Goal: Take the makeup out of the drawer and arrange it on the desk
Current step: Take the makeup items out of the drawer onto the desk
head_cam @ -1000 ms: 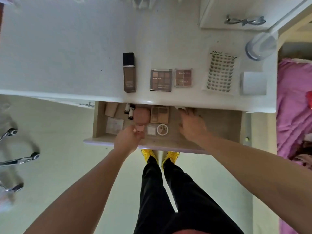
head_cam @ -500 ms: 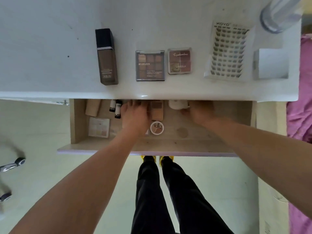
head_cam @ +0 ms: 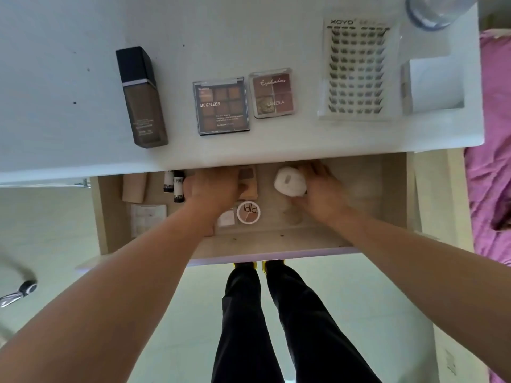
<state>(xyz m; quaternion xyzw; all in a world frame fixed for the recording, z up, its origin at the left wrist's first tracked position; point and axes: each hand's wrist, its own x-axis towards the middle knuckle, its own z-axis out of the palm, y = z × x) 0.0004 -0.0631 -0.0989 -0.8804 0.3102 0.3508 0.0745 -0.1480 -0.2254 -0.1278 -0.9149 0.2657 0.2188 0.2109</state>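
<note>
The drawer [head_cam: 279, 244] stands open below the white desk [head_cam: 69, 128]. My left hand [head_cam: 213, 190] is cupped over the spot in the drawer where a pink puff lay; the puff is hidden under it. Its fingers touch a tan palette [head_cam: 250, 179]. My right hand [head_cam: 322, 196] grips a white round case [head_cam: 289, 181] from its right side, low in the drawer. On the desk lie a brown foundation bottle [head_cam: 142, 98], a Mugeleen palette [head_cam: 221, 106], a Lameila palette [head_cam: 272, 92] and a lash tray [head_cam: 356, 70].
Also in the drawer are a beige tube [head_cam: 134, 187], two small black-and-white tubes [head_cam: 174, 186], a pale palette [head_cam: 148, 219], a round compact [head_cam: 248, 212] and a small square pan [head_cam: 226, 218]. A white box [head_cam: 434, 84] and a glass [head_cam: 434, 9] stand at the desk's right. Pink bedding [head_cam: 492, 134] lies beyond.
My left hand has moved onto the pink puff and stays over it. My right hand reached to the drawer's back and has drawn the white round case forward. The view has moved closer.
</note>
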